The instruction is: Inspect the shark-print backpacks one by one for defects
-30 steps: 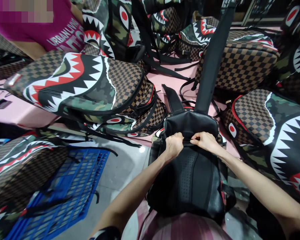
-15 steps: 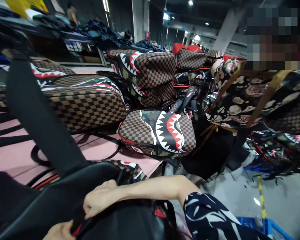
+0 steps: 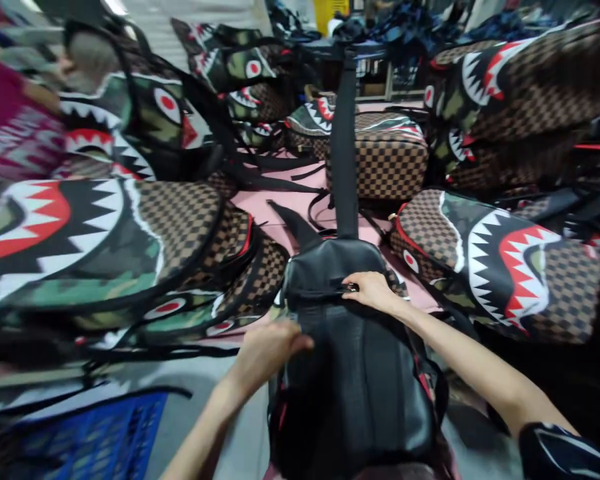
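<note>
Right fingers (image 3: 355, 278) pinch an indistinct part of black backpack (image 3: 387, 387); whether blurred left fingers (image 3: 282, 331) are closed is unclear.

Bag workshop, apparently: matching shark-print backpacks (image 3: 520, 267) crowding pink table (image 3: 255, 201), blue crate (image 3: 120, 437) beside.

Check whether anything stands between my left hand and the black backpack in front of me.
Nothing visible does. Your left hand overlaps the left edge of the black backpack in this view; blur hides whether they touch. Your right hand pinches it near the top.
</note>
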{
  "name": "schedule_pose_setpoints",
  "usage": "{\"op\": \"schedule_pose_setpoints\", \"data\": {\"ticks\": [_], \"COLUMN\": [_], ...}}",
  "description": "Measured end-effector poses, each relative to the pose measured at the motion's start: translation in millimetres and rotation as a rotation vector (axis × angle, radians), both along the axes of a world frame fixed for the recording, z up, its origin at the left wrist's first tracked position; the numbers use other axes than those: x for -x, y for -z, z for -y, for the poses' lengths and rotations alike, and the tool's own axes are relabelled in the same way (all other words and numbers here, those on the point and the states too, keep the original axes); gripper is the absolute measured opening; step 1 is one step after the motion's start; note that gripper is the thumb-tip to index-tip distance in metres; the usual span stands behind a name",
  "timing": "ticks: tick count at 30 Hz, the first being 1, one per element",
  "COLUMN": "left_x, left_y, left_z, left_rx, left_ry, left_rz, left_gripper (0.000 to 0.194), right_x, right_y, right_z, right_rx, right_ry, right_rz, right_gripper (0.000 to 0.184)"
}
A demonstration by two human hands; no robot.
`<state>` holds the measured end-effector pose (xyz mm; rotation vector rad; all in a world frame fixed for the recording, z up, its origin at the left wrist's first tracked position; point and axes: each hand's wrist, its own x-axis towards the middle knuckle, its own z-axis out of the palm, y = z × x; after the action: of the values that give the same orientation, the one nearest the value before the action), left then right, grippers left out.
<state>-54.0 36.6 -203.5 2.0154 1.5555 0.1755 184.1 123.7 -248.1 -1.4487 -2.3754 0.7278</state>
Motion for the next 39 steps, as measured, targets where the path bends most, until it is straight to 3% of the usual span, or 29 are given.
{"op": "schedule_pose_setpoints", "data": {"ticks": [2,4,7,10,14,19,23,28,30,32,35,39], "left_x": [-4.4,-13.7,-26.2,-29.2,-28.2,-28.0,-28.0,-37.4,-32.4,-16.1,18.7,40.2], "left_y": [14.7,35.8,66.7,83.1,85.4,84.7,85.5,84.4,83.0,81.4,83.9,102.6], "left_z": [-12.1,-22.7,-20.0,-1.8,10.6,7.2,-20.9,-87.3,-98.5,-89.6,-38.7,54.3], "left_rx": [-0.423,-0.610,-0.686,-0.742,-0.736,-0.746,-0.709,-0.663,-0.646,-0.636,-0.558,-0.227], "left_ry": [-0.092,0.015,0.138,0.157,0.142,0.121,0.083,-0.109,-0.140,-0.195,-0.421,-0.704], "left_rz": [-0.126,-0.116,-0.038,0.017,0.033,0.018,-0.034,-0.125,-0.113,-0.020,0.223,0.587], "left_gripper": [0.020,0.022,0.023,0.026,0.025,0.020,0.018,0.024,0.031,0.032,0.035,0.042], "right_x": [-2.7,-7.7,-16.8,-22.7,-22.5,-22.1,-16.7,2.6,-3.4,-26.7,-84.0,-135.6], "right_y": [6.7,14.7,30.3,45.3,54.3,51.3,45.6,34.5,27.6,19.9,18.7,53.6], "right_z": [8.2,22.0,45.1,61.8,69.4,68.8,41.5,-35.6,-53.5,-50.5,-5.1,86.8], "right_rx": [-0.084,-0.183,-0.301,-0.400,-0.493,-0.512,-0.461,-0.262,-0.217,-0.217,-0.195,0.096], "right_ry": [-0.085,-0.161,-0.263,-0.335,-0.348,-0.337,-0.263,-0.010,0.040,0.187,0.488,0.670], "right_rz": [0.025,0.053,0.091,0.076,0.008,-0.019,0.020,0.045,-0.077,-0.283,-0.474,-0.610], "right_gripper": [0.022,0.029,0.035,0.039,0.038,0.039,0.041,0.029,0.020,0.019,0.029,0.043]}}
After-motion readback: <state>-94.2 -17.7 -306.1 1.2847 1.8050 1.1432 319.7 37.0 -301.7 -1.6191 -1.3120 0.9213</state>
